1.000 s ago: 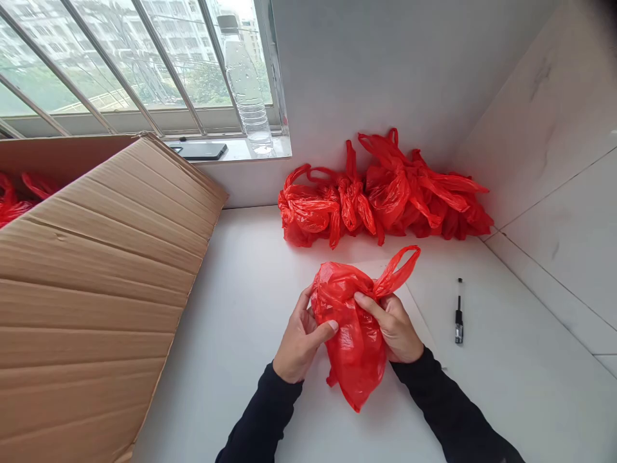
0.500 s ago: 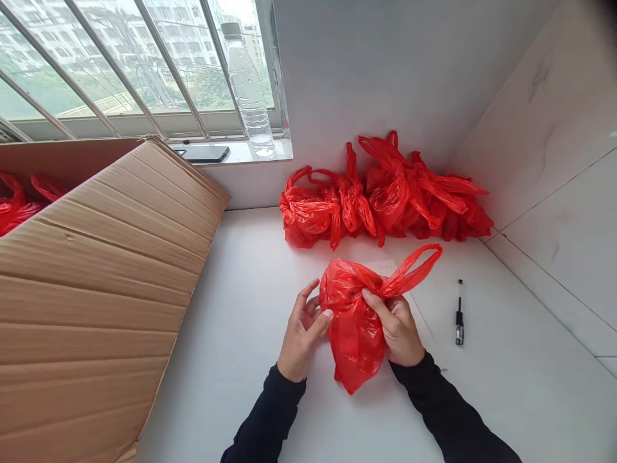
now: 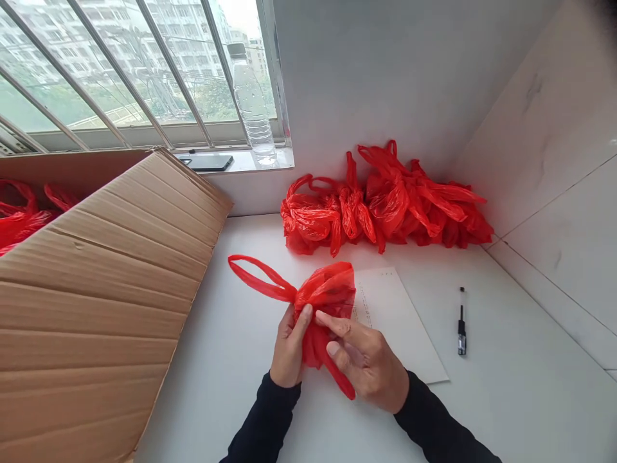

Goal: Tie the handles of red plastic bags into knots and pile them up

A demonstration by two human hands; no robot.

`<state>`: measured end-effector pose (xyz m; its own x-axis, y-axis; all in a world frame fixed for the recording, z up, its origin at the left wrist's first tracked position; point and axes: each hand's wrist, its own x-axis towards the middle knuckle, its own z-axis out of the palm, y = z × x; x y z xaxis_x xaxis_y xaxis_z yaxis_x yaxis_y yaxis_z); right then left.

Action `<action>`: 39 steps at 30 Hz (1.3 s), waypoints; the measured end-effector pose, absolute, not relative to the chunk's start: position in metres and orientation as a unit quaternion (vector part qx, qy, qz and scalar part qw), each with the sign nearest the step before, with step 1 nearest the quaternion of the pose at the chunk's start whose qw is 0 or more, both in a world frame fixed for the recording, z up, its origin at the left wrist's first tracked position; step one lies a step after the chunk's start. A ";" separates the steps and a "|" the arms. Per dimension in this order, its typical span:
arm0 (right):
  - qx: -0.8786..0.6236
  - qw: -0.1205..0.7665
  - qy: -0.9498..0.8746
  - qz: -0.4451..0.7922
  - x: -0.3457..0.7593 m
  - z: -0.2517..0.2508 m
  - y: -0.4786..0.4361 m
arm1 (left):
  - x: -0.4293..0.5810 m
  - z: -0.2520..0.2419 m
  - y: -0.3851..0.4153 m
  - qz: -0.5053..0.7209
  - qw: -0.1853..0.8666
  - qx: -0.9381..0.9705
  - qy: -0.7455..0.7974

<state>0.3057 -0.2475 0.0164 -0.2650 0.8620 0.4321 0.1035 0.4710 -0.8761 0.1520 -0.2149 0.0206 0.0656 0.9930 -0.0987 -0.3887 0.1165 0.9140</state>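
Note:
A red plastic bag [image 3: 330, 286] is held upright above the white table. One loop handle sticks out to the left and another hangs down toward me. My left hand [image 3: 288, 350] grips the bag at its gathered neck, thumb in front and the other fingers behind. Beside it, my right hand [image 3: 370, 365] has its index fingertip at the bag's gathered middle. Its thumb is apart from that finger, with nothing gripped between them. The bag's contents are hidden. Partly behind the bag and right hand lies a printed white sheet [image 3: 402, 328].
Several red tied bags [image 3: 380, 206] lie in a row against the wall. A black-and-clear pen [image 3: 461, 337] lies right of the paper. At left stands a cardboard box [image 3: 110, 289] with red bags inside. On the windowsill are a water bottle [image 3: 255, 116] and a phone [image 3: 209, 163].
The bag has turned, its loop handle swinging from the right side to the left. My left hand has taken hold of it, and my right hand has released its grip. More paper shows.

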 end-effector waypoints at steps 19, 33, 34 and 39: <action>-0.398 0.422 -0.670 0.464 0.301 0.020 -0.252 | 0.134 0.032 -0.202 0.596 0.616 0.312 0.409; -0.376 0.399 -0.663 0.511 0.289 0.019 -0.257 | 0.117 0.024 -0.194 0.622 0.518 0.340 0.479; -0.374 0.397 -0.658 0.519 0.289 0.020 -0.257 | 0.115 0.021 -0.193 0.630 0.514 0.336 0.476; -0.384 0.401 -0.637 0.536 0.292 0.020 -0.257 | 0.113 0.023 -0.193 0.659 0.541 0.273 0.446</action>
<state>0.2918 -0.2566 0.0205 -0.3848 0.9177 0.0991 0.0591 0.1316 -0.9895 0.1132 -0.1926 0.0228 -0.2661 0.9562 -0.1220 -0.4687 -0.0178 0.8832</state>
